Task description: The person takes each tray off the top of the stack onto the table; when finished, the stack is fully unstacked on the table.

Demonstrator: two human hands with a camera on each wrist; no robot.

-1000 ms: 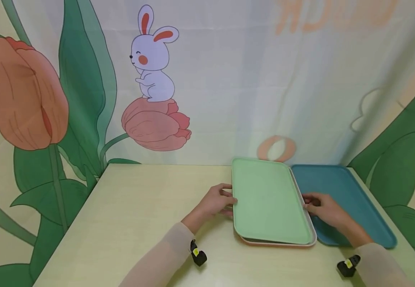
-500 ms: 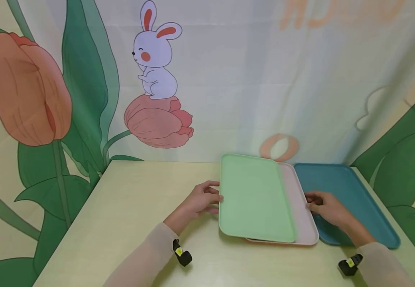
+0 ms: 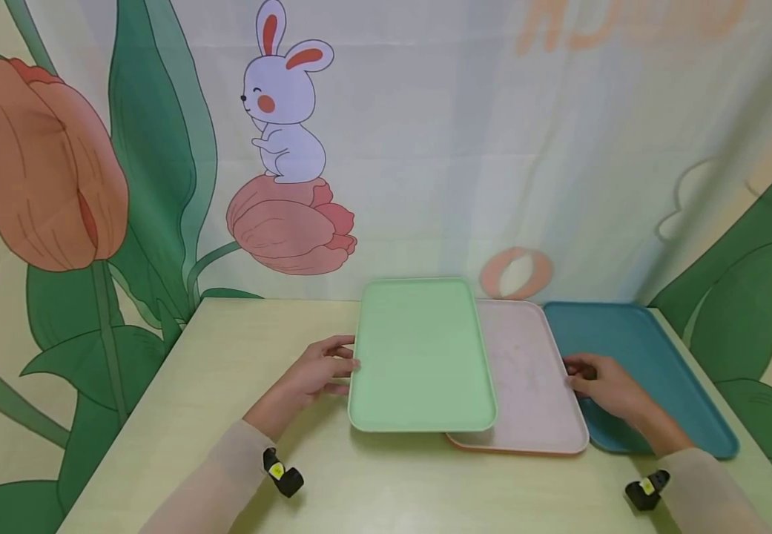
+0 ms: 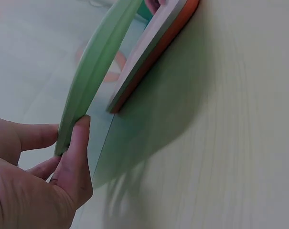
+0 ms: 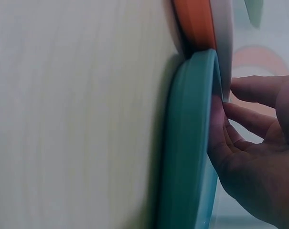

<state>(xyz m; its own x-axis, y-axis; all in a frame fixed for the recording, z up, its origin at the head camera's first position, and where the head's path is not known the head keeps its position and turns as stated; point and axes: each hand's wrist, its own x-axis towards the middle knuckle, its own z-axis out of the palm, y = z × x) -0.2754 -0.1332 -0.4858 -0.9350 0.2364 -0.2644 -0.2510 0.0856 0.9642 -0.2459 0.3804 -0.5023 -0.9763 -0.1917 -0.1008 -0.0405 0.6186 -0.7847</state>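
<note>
My left hand (image 3: 305,380) pinches the left edge of a light green tray (image 3: 422,356) between thumb and fingers. In the left wrist view the green tray (image 4: 94,62) is raised off the table and tilted. Its right part overlaps a pale pink tray (image 3: 532,378). An orange tray (image 5: 194,24) lies directly under the pale one, its side showing in both wrist views. My right hand (image 3: 609,386) pinches the right rim of the pale pink tray. Beneath that hand lies a blue tray (image 3: 666,393), partly covered by the hand and forearm.
A light wooden-topped table (image 3: 225,356) bears the trays. Behind it hangs a curtain (image 3: 412,148) printed with a rabbit and tulips. A black wrist device (image 3: 283,473) sits at the left sleeve, and another device (image 3: 647,491) at the right sleeve.
The green tray has moved left with my left hand, uncovering much of the pale pink tray. My right hand stays at the pale tray's right rim.
</note>
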